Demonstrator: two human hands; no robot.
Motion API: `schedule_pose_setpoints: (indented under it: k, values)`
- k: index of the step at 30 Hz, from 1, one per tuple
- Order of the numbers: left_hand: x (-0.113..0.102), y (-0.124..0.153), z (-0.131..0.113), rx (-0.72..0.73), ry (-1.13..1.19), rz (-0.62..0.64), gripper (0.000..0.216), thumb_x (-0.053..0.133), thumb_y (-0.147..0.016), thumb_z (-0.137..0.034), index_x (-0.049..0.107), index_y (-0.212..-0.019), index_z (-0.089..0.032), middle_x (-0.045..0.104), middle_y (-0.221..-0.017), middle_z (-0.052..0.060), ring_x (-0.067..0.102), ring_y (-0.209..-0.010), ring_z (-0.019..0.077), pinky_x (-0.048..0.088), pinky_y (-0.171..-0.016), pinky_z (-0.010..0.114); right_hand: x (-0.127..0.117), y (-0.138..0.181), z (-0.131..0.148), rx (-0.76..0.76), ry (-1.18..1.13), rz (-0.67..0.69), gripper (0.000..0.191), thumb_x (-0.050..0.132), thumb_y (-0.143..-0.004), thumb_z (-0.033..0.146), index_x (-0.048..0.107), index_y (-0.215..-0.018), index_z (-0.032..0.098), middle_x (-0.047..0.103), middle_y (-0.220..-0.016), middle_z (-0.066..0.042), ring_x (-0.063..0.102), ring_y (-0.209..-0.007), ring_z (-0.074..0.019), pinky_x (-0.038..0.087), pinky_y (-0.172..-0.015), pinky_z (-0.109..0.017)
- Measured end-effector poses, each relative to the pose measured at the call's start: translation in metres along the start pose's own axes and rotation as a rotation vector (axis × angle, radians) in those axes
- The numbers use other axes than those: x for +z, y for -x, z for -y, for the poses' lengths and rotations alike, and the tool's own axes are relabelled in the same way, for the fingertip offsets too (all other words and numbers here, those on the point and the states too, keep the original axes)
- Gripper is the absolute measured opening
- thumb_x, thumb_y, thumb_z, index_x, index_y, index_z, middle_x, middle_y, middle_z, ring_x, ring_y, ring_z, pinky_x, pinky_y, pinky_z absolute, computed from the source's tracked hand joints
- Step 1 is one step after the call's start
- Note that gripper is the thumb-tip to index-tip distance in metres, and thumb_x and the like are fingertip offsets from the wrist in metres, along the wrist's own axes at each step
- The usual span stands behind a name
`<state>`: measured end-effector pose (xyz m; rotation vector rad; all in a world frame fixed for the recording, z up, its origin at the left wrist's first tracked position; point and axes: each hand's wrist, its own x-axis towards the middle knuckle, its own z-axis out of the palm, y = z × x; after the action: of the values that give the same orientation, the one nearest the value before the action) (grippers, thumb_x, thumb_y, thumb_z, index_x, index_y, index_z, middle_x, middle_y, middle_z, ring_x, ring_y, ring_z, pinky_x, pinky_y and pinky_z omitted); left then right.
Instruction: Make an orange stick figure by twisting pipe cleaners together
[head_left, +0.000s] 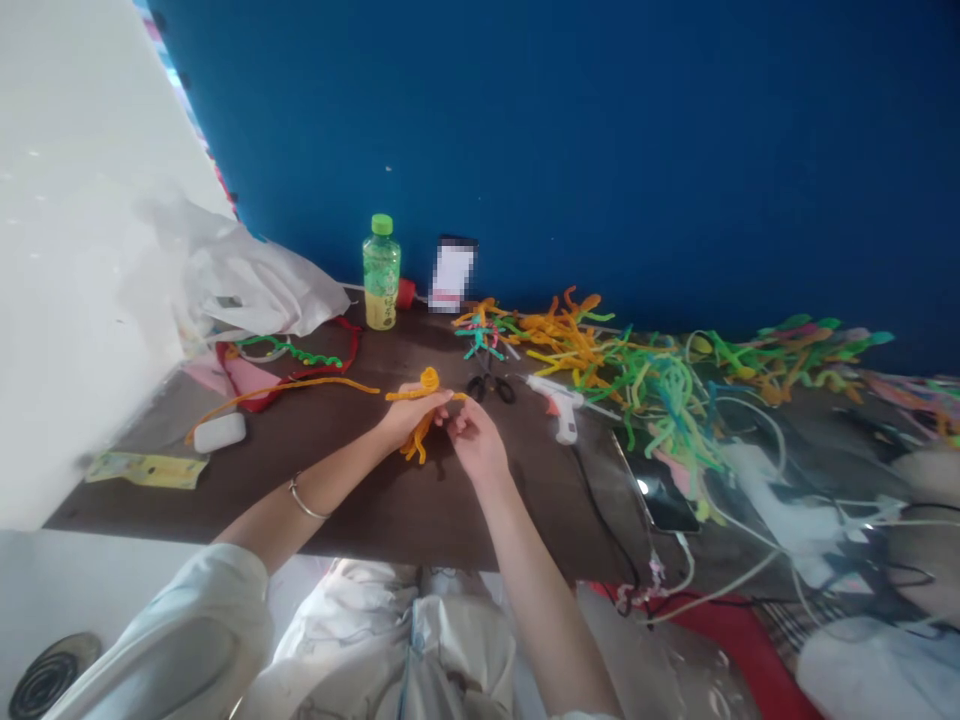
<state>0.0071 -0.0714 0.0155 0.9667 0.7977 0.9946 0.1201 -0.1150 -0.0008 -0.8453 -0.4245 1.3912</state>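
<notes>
An orange pipe-cleaner figure with a coiled top is held above the dark table, its lower strands hanging beneath my fingers. My left hand is closed around its middle. Close on the right, my right hand has its fingers bent together at the orange strand sticking out from that side; the fingertips appear to pinch its end. A loose orange pipe cleaner lies to the left of my left hand. Black-handled scissors rest just beyond my right hand, and a white glue gun lies to their right.
Piles of orange pipe cleaners and green pipe cleaners line the wall. A green-capped bottle and a phone stand at the back. At left lie a white case and yellow wrapper. Cables cross the right side.
</notes>
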Motion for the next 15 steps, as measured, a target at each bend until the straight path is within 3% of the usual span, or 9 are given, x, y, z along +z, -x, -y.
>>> schedule_pose_setpoints:
  k: [5,9,15]
  values:
    - [-0.0007,0.0010,-0.0009,-0.003,-0.027,0.090,0.033,0.067,-0.063,-0.033,0.063,-0.087,-0.009,0.049,-0.045,-0.004,0.041,-0.037,0.0031,0.031,-0.036,0.016,0.0009,-0.0005,-0.0026,0.025,0.012,-0.002,0.008,0.067,-0.062,0.023,0.060,-0.062,0.020,0.049,-0.052,0.005,0.044,-0.049,-0.0078,0.039,-0.047,-0.022]
    - [-0.0001,0.0006,0.0016,0.001,-0.130,0.035,0.033,0.068,-0.063,-0.033,0.063,-0.086,-0.010,0.049,-0.048,-0.003,0.039,-0.038,0.0028,0.035,-0.038,0.017,0.0011,-0.0012,-0.0038,0.044,0.014,-0.018,0.008,0.067,-0.060,0.021,0.063,-0.067,0.019,0.052,-0.054,0.004,0.042,-0.047,-0.0076,0.037,-0.044,-0.022]
    - [0.0030,0.0032,-0.0030,-0.007,-0.240,-0.028,0.021,0.067,-0.066,-0.028,0.063,-0.080,-0.012,0.055,-0.057,-0.001,0.047,-0.047,0.0060,0.044,-0.049,0.021,0.0032,0.0001,-0.0037,0.046,0.009,-0.012,0.007,0.067,-0.060,0.022,0.061,-0.060,0.020,0.045,-0.045,0.006,0.036,-0.043,-0.0068,0.037,-0.044,-0.022]
